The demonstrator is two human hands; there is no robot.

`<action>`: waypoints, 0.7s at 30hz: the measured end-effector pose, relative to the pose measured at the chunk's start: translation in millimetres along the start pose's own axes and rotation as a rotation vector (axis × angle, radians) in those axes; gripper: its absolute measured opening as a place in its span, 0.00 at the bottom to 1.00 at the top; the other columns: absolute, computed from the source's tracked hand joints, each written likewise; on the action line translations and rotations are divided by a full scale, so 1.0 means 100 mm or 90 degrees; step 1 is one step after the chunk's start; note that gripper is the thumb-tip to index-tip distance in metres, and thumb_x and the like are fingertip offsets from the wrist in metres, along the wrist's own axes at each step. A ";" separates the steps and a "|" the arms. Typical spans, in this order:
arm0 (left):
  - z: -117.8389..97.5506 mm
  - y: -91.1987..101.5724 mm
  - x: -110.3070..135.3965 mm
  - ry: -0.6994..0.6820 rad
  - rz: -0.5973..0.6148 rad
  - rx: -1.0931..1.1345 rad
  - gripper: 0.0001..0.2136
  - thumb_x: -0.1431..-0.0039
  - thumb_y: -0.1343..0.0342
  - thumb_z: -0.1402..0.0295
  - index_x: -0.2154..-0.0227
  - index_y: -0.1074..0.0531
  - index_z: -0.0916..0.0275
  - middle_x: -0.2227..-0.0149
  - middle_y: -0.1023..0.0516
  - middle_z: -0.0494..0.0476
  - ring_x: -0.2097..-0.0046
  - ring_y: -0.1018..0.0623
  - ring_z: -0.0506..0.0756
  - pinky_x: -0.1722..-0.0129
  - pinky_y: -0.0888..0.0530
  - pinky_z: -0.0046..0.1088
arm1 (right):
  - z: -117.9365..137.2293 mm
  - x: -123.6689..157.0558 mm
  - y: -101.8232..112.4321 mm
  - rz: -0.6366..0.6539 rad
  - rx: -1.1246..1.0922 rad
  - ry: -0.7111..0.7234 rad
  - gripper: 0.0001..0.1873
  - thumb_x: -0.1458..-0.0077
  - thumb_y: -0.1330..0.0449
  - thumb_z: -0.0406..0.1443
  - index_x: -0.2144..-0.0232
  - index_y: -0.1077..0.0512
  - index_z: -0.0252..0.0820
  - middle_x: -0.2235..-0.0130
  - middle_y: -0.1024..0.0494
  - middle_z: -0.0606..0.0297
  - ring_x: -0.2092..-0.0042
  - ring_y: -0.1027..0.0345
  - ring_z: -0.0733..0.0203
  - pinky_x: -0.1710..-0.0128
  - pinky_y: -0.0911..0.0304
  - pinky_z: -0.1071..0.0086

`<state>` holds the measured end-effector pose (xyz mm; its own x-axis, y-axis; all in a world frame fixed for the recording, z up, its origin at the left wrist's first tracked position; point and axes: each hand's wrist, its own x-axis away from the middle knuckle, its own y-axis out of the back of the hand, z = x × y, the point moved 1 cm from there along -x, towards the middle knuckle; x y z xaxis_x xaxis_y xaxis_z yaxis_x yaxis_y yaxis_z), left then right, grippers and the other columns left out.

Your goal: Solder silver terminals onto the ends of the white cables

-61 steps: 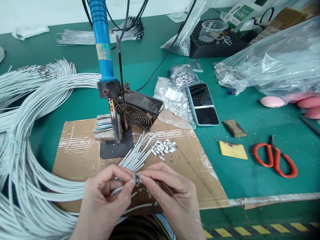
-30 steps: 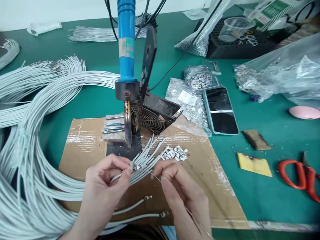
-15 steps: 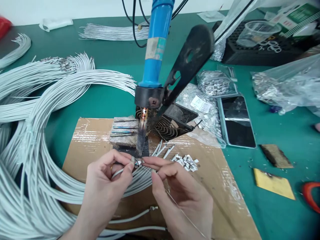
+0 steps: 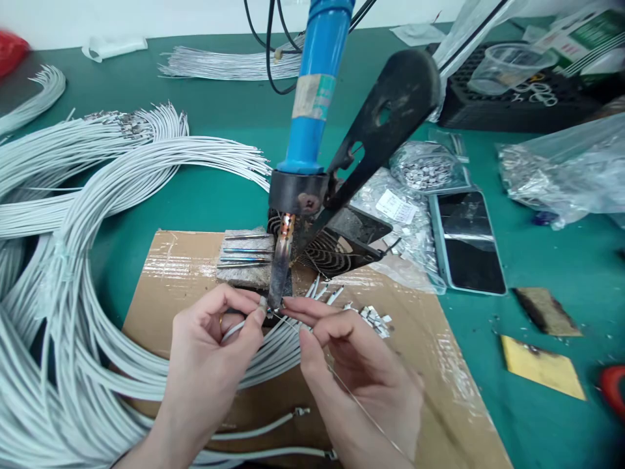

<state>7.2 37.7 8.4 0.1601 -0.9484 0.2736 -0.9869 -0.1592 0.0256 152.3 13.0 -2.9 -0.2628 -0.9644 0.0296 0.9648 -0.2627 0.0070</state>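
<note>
My left hand (image 4: 212, 352) pinches the end of a white cable (image 4: 233, 329) between thumb and forefinger, right under the tip of the soldering iron (image 4: 280, 273). The iron has a blue handle (image 4: 315, 98) and hangs in a black stand. My right hand (image 4: 356, 374) pinches a thin solder wire (image 4: 364, 413) and brings its end to the same spot at the tip. A bunch of white cable ends (image 4: 322, 290) lies just behind my fingers. A small heap of metal terminals (image 4: 374, 316) sits to the right on the cardboard sheet (image 4: 161, 273).
Large coils of white cable (image 4: 63, 260) fill the left side. A black fan (image 4: 336, 244) sits behind the iron. To the right lie bags of terminals (image 4: 422, 169), a phone (image 4: 469, 241), a yellow sponge (image 4: 541, 368), a brown pad (image 4: 547, 311) and red scissors (image 4: 615, 387).
Both hands rose from the near cardboard edge to the iron's tip with the cable end and solder wire. My view shifted closer and leftward.
</note>
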 end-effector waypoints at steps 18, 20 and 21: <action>-0.12 -0.13 0.03 0.011 -0.091 0.045 0.07 0.53 0.30 0.77 0.79 0.22 0.64 0.68 0.17 0.53 0.73 0.23 0.45 0.72 0.28 0.13 | 0.05 0.00 0.00 -0.008 0.002 0.012 0.11 0.38 0.37 0.31 0.73 0.29 0.46 0.55 0.13 0.62 0.55 0.17 0.58 0.51 0.26 0.66; -0.11 -0.11 0.02 0.006 -0.078 0.044 0.07 0.53 0.30 0.78 0.79 0.22 0.64 0.68 0.16 0.53 0.73 0.24 0.45 0.73 0.28 0.13 | 0.05 0.00 0.01 -0.010 0.015 0.013 0.11 0.37 0.37 0.32 0.73 0.29 0.46 0.55 0.13 0.61 0.55 0.18 0.57 0.51 0.26 0.65; -0.10 -0.11 0.01 0.002 -0.068 0.042 0.07 0.53 0.30 0.78 0.79 0.22 0.64 0.68 0.16 0.53 0.74 0.24 0.44 0.74 0.29 0.13 | 0.05 0.00 0.01 -0.010 0.019 0.014 0.11 0.37 0.37 0.32 0.73 0.29 0.46 0.55 0.13 0.60 0.55 0.18 0.56 0.51 0.26 0.64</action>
<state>17.7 41.0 18.2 0.2636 -0.9244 0.2756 -0.9609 -0.2768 -0.0093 153.0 12.9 2.4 -0.2771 -0.9608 0.0067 0.9602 -0.2766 0.0377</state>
